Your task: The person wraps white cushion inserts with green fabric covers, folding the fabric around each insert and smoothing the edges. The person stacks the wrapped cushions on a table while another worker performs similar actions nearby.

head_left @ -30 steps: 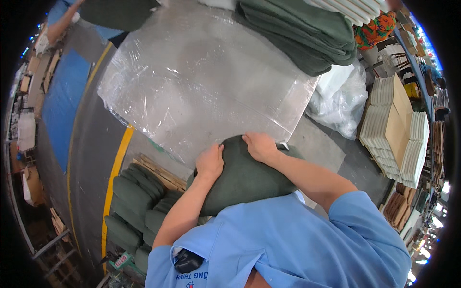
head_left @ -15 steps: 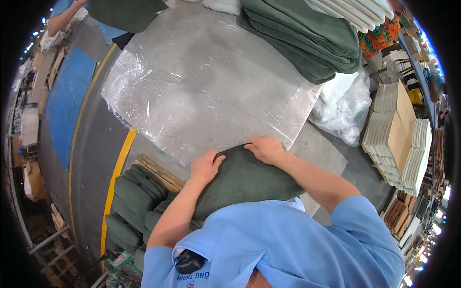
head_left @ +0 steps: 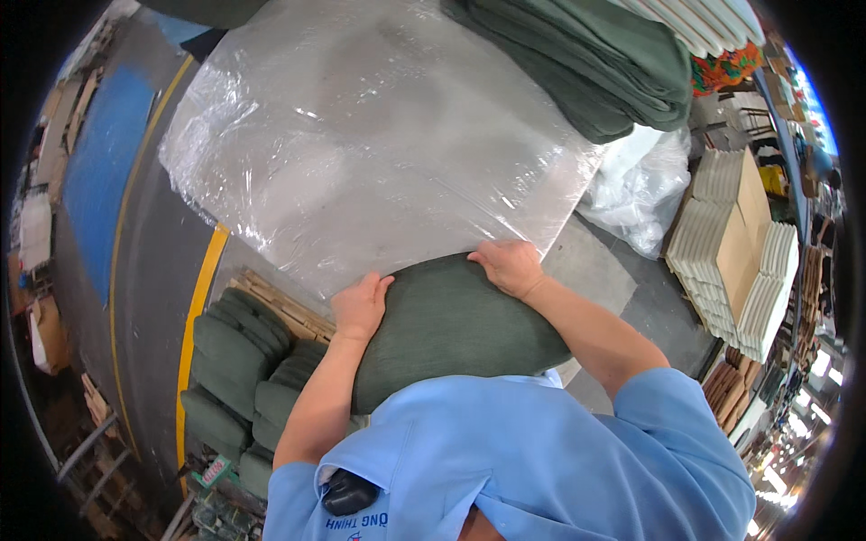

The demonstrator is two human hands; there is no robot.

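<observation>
A dark green fabric-covered cushion [head_left: 456,316] lies against my front, at the near edge of the plastic-wrapped table. My left hand [head_left: 361,307] pinches its far left corner, thumb over the edge. At the far right corner, my right hand [head_left: 508,267] grips the fabric with its fingers closed. The edge between the two hands is drawn fairly straight. My shirt hides the cushion's near side. Beyond, on the table's right side, sits a stack of dark green fabric pieces [head_left: 622,68].
Clear plastic film covers the table [head_left: 361,153]. Several green cushions [head_left: 230,365] are piled at the lower left beside wooden slats [head_left: 280,302]. Right of the table are a plastic bag [head_left: 640,189] and stacked white pads with cardboard [head_left: 731,252]. White pads [head_left: 699,22] lie at the far right.
My hands have moved slightly apart, and the cushion's far edge is stretched wider and straighter between them. The view has shifted a little; the co-worker's arm at the far left is out of sight.
</observation>
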